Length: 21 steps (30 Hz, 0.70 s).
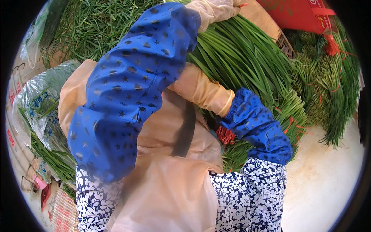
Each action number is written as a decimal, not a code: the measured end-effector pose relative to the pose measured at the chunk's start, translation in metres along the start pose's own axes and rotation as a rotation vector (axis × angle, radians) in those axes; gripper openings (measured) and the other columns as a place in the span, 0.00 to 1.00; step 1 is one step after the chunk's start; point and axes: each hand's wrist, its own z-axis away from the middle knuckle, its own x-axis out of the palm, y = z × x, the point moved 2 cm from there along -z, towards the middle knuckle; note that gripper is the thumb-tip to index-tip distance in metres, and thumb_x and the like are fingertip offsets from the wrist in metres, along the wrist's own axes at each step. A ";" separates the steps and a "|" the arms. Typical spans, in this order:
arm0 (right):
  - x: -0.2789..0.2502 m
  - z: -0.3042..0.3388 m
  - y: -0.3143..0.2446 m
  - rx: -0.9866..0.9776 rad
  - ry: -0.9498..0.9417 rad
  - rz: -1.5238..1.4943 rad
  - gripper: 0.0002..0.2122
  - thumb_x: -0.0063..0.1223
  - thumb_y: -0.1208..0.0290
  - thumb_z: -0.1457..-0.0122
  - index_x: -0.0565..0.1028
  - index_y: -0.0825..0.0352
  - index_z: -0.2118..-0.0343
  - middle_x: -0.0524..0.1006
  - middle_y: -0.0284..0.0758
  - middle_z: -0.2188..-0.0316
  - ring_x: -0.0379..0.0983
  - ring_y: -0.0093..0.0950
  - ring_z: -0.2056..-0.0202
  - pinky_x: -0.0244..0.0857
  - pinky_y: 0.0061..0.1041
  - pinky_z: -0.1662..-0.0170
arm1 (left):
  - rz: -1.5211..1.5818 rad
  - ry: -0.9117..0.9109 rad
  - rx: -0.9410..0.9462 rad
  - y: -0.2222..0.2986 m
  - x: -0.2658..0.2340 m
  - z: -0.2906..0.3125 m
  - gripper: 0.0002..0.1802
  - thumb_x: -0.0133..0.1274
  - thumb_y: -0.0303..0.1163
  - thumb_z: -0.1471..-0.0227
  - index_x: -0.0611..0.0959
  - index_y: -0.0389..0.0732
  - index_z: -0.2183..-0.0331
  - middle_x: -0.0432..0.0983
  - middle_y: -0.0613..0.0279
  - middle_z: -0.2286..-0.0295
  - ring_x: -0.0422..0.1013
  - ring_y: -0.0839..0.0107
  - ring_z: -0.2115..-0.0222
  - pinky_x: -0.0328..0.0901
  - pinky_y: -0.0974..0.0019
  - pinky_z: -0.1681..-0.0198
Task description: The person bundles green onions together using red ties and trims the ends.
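My left hand (217,12), in a pale rubber glove, reaches across to the top edge of the view. Its fingers look pinched together, with a small bit of red tie (242,5) at their tips; part of the hand is cut off. Beneath it lies a large bunch of long, flat green garlic chives (247,58). My right hand (203,89), also gloved, is beside the lower side of that bunch. My left sleeve covers its fingers, so their hold is hidden. A cluster of red ties (225,135) hangs just below my right wrist.
Loose green leaves (100,27) are heaped at the far left. Tied bundles with red bands (324,85) lie at the right, under a red bag (297,15). A clear plastic bag (46,104) with greens stands at left. My apron (166,189) covers my lap.
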 end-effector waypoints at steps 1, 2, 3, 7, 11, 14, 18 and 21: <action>0.001 0.001 0.001 0.008 0.071 -0.050 0.09 0.53 0.65 0.45 0.78 0.65 0.67 0.77 0.40 0.62 0.74 0.40 0.62 0.68 0.33 0.58 | 0.016 0.032 0.017 0.008 0.001 -0.003 0.12 0.53 0.39 0.49 0.83 0.41 0.74 0.76 0.48 0.79 0.74 0.49 0.76 0.67 0.52 0.71; -0.003 0.009 0.003 0.026 0.223 -0.153 0.07 0.53 0.70 0.48 0.78 0.67 0.69 0.77 0.41 0.67 0.74 0.37 0.68 0.69 0.31 0.63 | 0.056 0.066 0.040 0.019 0.005 -0.004 0.11 0.53 0.38 0.49 0.83 0.41 0.74 0.76 0.47 0.79 0.73 0.49 0.76 0.67 0.53 0.71; -0.011 0.008 0.002 0.019 0.358 -0.263 0.05 0.53 0.76 0.50 0.77 0.69 0.70 0.77 0.41 0.73 0.73 0.33 0.73 0.69 0.29 0.69 | 0.095 0.107 0.047 0.018 0.001 0.001 0.11 0.53 0.37 0.48 0.83 0.41 0.74 0.75 0.47 0.79 0.73 0.48 0.75 0.67 0.53 0.71; -0.063 0.028 -0.019 0.406 0.605 -1.150 0.09 0.54 0.84 0.48 0.77 0.70 0.63 0.78 0.40 0.67 0.75 0.32 0.66 0.69 0.22 0.61 | 0.089 -0.057 -0.216 0.017 -0.028 0.021 0.14 0.58 0.39 0.48 0.84 0.38 0.64 0.79 0.48 0.75 0.76 0.56 0.73 0.69 0.63 0.67; -0.081 0.023 -0.028 0.700 0.871 -1.906 0.04 0.56 0.81 0.44 0.77 0.69 0.67 0.79 0.36 0.69 0.73 0.22 0.70 0.70 0.23 0.66 | 0.142 -0.079 -0.203 0.015 -0.031 0.046 0.12 0.58 0.37 0.49 0.84 0.38 0.66 0.78 0.47 0.73 0.76 0.52 0.71 0.69 0.59 0.66; -0.065 0.022 0.001 0.683 0.873 -1.848 0.04 0.58 0.77 0.44 0.76 0.69 0.66 0.79 0.34 0.74 0.72 0.22 0.78 0.66 0.21 0.73 | 0.085 -0.074 -0.076 0.025 -0.041 0.048 0.12 0.58 0.37 0.49 0.83 0.38 0.67 0.78 0.48 0.74 0.75 0.50 0.70 0.69 0.57 0.67; -0.058 0.007 0.007 0.635 0.879 -1.815 0.06 0.58 0.75 0.43 0.77 0.69 0.63 0.78 0.35 0.74 0.71 0.24 0.78 0.66 0.22 0.74 | 0.078 -0.118 -0.044 0.011 -0.046 0.043 0.13 0.58 0.38 0.50 0.83 0.38 0.67 0.78 0.49 0.74 0.74 0.50 0.70 0.68 0.57 0.67; -0.061 -0.014 0.016 0.602 0.911 -1.795 0.06 0.57 0.74 0.42 0.77 0.69 0.64 0.78 0.35 0.74 0.71 0.24 0.78 0.66 0.22 0.74 | 0.105 -0.157 0.007 -0.004 -0.056 0.029 0.14 0.57 0.39 0.49 0.83 0.38 0.66 0.78 0.49 0.73 0.75 0.51 0.69 0.69 0.58 0.66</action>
